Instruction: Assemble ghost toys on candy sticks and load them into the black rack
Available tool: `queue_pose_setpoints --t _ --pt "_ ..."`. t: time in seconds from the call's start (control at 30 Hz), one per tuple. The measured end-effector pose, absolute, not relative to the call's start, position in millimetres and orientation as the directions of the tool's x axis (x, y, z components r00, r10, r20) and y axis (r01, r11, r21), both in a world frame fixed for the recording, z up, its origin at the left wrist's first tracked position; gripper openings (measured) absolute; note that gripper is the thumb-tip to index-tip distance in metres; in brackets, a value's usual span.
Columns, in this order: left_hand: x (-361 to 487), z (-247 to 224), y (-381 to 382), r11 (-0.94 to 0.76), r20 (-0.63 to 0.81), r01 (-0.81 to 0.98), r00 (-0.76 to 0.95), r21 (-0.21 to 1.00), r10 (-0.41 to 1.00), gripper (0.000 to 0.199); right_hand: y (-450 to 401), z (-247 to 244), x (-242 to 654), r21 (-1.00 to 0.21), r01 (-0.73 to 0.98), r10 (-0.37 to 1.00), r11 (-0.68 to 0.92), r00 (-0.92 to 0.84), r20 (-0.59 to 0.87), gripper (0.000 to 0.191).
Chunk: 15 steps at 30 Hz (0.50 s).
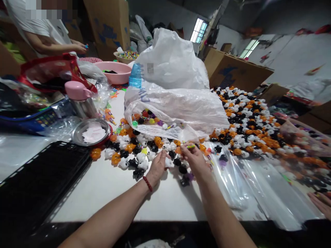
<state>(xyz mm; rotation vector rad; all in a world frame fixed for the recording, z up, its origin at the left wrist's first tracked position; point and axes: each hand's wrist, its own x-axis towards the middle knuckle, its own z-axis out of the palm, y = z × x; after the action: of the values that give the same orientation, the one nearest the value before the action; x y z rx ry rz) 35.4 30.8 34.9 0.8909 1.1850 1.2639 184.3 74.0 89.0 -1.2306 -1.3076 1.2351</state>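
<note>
Small orange, black and white toys (130,148) lie heaped on the white table (103,196), just beyond both hands. My left hand (158,167), with a red bead bracelet at the wrist, has its fingers closed beside a white toy (168,163); what they grip is too small to tell. To its right, my right hand (192,155) pinches a small yellow-green piece (190,146). A large white plastic sack (181,106) lies open past the hands, with colourful small pieces (147,119) in its mouth.
On the left are a black tray (49,175), a metal bowl of paper slips (74,132) and a pink-lidded flask (84,103). Clear bags (269,186) lie right, near another person's hand (320,203). A person (51,38) stands at the back left.
</note>
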Motion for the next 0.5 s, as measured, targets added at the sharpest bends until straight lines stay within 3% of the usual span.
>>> queue_pose_setpoints --t 0.1,0.5 --pt "38 37 29 0.142 -0.155 -0.260 -0.031 0.955 0.987 0.063 36 87 179 -0.992 -0.081 0.991 -0.099 -0.093 -0.092 0.039" --pt "42 31 27 0.108 -0.099 -0.213 0.055 0.971 0.994 0.056 21 69 172 -0.989 -0.033 0.981 -0.141 -0.140 -0.135 0.040"
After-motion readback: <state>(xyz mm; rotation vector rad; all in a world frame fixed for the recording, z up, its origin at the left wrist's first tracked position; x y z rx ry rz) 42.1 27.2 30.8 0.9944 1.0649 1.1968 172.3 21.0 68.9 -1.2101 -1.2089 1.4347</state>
